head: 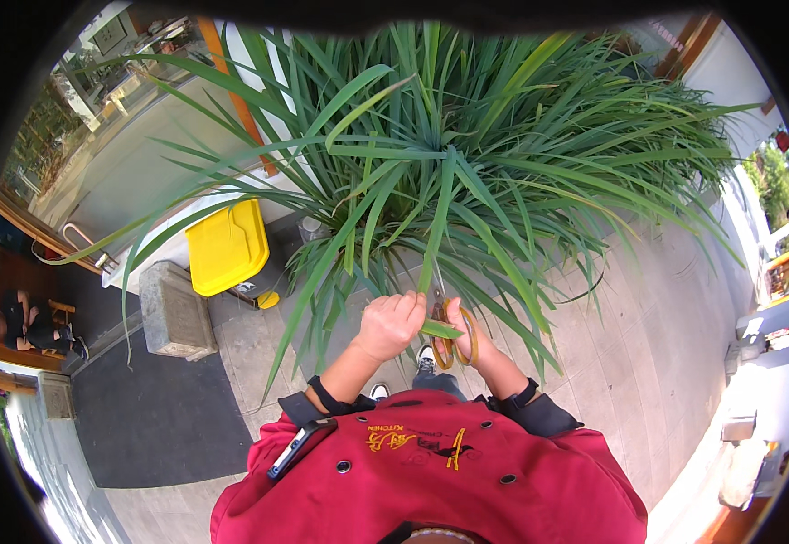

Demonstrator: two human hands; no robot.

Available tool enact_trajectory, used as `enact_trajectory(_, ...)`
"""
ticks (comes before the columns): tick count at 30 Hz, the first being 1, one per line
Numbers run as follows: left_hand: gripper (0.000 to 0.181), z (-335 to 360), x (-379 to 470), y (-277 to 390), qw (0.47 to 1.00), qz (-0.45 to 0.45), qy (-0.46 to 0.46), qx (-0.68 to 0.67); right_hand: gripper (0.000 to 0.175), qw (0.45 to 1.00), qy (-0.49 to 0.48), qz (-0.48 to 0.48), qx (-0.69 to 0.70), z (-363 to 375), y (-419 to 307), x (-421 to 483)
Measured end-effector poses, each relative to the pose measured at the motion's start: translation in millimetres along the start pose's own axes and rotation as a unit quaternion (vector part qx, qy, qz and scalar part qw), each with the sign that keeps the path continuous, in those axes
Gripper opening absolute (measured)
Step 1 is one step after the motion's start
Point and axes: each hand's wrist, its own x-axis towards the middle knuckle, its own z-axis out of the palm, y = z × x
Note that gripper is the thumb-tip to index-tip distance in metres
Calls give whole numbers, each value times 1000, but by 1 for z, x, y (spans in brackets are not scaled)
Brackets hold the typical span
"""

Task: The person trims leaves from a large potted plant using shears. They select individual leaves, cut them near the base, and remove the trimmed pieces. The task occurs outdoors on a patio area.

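Before me spreads a large plant [428, 177] with long, strap-shaped green leaves. My left hand [393, 325] is closed around a single green leaf [440, 204], whose pointed end [442, 330] sticks out to the right of my fist. In my right hand [477, 340] is a pair of scissors [440, 309] with yellow-brown loop handles. Their slim metal blades point away from me, close beside the gripped leaf. Whether the blades touch that leaf I cannot tell.
A yellow-lidded pedal bin [228, 246] stands left of the plant, beside a stone block [175, 309]. A dark mat [156, 415] lies on the paved floor [632, 326]. At far left a person [30, 319] sits in a doorway. Leaves overhang the paving on both sides.
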Motion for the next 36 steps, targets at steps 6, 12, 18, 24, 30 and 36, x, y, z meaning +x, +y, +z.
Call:
enact_trajectory(6, 28, -9, -13, 15, 999, -12, -31, -15, 63, 994, 26, -28, -102, 1, 1, -14)
enact_trajectory(12, 11, 7, -4, 40, 959, -219, 36, -178, 64, 996, -10, 1, -92, -27, 8, -14)
enact_trajectory(18, 2, 51, 53, 58, 696, -492, 117, -510, 50, 993, -66, -78, -65, -112, -22, -34)
enact_trajectory(24, 12, 96, 122, 82, 506, -504, 153, -683, 61, 988, -84, -132, -2, -196, -54, -70)
enact_trajectory(30, 14, 120, 168, 111, 546, -475, 93, -683, 86, 993, -69, -93, 0, -246, -72, -80)
enact_trajectory(36, 13, 129, 213, 108, 605, -452, 16, -656, 62, 987, -101, -117, 42, -266, -58, -59)
